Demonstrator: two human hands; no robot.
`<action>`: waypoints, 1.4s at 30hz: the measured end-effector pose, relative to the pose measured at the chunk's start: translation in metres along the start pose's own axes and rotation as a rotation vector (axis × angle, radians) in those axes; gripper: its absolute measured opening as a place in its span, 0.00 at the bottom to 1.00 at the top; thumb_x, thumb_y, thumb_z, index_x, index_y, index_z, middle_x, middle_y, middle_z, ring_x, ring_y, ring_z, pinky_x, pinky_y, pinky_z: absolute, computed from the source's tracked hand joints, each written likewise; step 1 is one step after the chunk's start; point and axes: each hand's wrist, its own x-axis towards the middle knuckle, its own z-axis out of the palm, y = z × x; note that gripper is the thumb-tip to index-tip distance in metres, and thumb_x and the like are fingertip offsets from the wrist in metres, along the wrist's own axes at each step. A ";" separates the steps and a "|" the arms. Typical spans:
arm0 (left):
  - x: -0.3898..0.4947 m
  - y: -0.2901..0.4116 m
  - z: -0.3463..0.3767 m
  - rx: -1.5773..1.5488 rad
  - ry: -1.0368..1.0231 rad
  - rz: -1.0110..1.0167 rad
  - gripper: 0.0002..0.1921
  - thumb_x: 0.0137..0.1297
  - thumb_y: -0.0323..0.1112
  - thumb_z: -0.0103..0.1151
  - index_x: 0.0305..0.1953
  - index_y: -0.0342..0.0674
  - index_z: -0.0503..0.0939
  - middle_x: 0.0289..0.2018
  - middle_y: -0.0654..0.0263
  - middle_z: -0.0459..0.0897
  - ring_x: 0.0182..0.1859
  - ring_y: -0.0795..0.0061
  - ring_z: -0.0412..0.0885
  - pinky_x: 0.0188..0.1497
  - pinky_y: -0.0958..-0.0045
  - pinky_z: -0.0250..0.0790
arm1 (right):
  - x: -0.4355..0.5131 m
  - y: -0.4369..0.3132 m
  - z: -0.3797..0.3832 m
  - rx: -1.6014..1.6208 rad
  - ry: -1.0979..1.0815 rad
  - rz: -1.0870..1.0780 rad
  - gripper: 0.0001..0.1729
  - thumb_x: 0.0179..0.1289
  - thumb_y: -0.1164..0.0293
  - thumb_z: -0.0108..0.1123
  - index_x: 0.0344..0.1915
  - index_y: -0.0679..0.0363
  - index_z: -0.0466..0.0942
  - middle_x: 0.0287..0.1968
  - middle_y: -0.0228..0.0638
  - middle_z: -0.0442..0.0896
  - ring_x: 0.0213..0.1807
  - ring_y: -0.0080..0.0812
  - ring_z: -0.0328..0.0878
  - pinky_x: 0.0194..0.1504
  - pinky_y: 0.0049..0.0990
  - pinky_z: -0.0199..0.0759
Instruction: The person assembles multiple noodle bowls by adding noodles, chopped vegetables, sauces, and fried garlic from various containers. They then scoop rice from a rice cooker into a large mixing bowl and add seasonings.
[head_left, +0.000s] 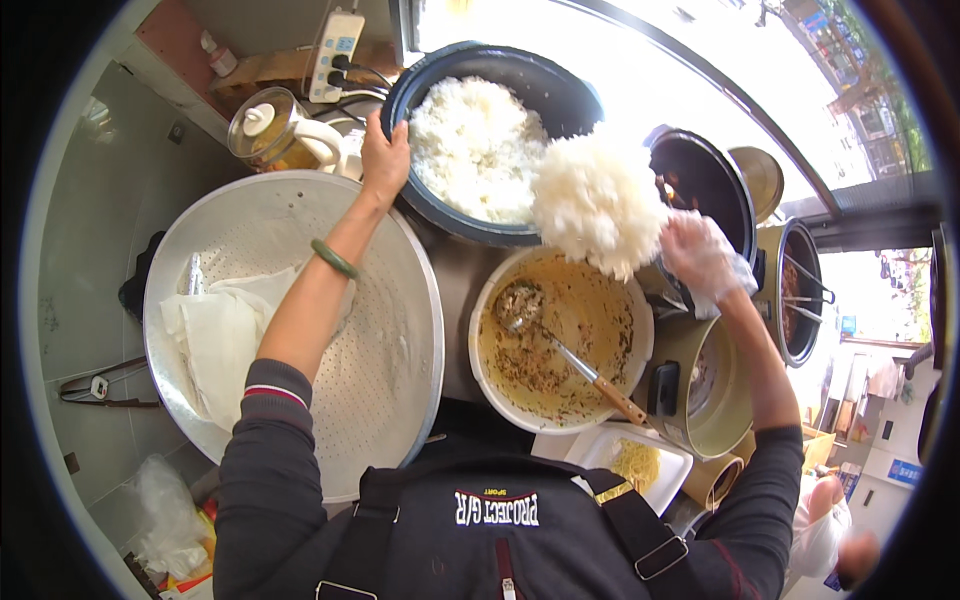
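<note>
My left hand (385, 159) grips the near-left rim of a dark blue bowl (465, 229) that holds a heap of cooked white rice (476, 150). My right hand (701, 251), in a clear plastic glove, is at the right end of a large clump of rice (600, 202); whatever carries the clump is hidden. The clump hangs between the bowl's right side and the far edge of a white basin (480, 375). In that basin lie remains of a chopped filling and a ladle with a wooden handle (619, 399).
A big perforated metal steamer tray (382, 360) with white cloth (217, 330) is at left. A glass kettle (262, 135) and a power strip (337, 56) stand beyond it. Several pots (731, 375) crowd the right, near a white tray of yellow shreds (636, 461). Another person (821, 517) is at lower right.
</note>
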 end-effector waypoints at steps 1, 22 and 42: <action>0.002 -0.003 0.000 0.011 -0.001 -0.007 0.19 0.65 0.36 0.55 0.54 0.33 0.70 0.44 0.48 0.80 0.46 0.52 0.79 0.51 0.63 0.69 | -0.022 -0.003 -0.004 0.022 -0.006 0.071 0.13 0.67 0.63 0.50 0.31 0.60 0.72 0.26 0.47 0.77 0.31 0.48 0.75 0.37 0.44 0.68; 0.007 -0.005 0.000 0.009 -0.015 -0.018 0.19 0.65 0.35 0.56 0.54 0.32 0.70 0.45 0.50 0.80 0.46 0.57 0.79 0.51 0.65 0.69 | 0.092 0.015 0.009 -0.100 -0.024 0.094 0.18 0.71 0.63 0.44 0.36 0.63 0.79 0.25 0.45 0.79 0.25 0.40 0.76 0.30 0.38 0.70; -0.001 0.011 0.001 -0.062 0.000 -0.038 0.17 0.65 0.30 0.54 0.52 0.29 0.68 0.43 0.47 0.78 0.46 0.50 0.77 0.51 0.61 0.67 | 0.166 -0.024 0.084 0.104 -0.593 0.201 0.14 0.60 0.59 0.62 0.31 0.59 0.81 0.22 0.32 0.79 0.23 0.28 0.77 0.25 0.29 0.70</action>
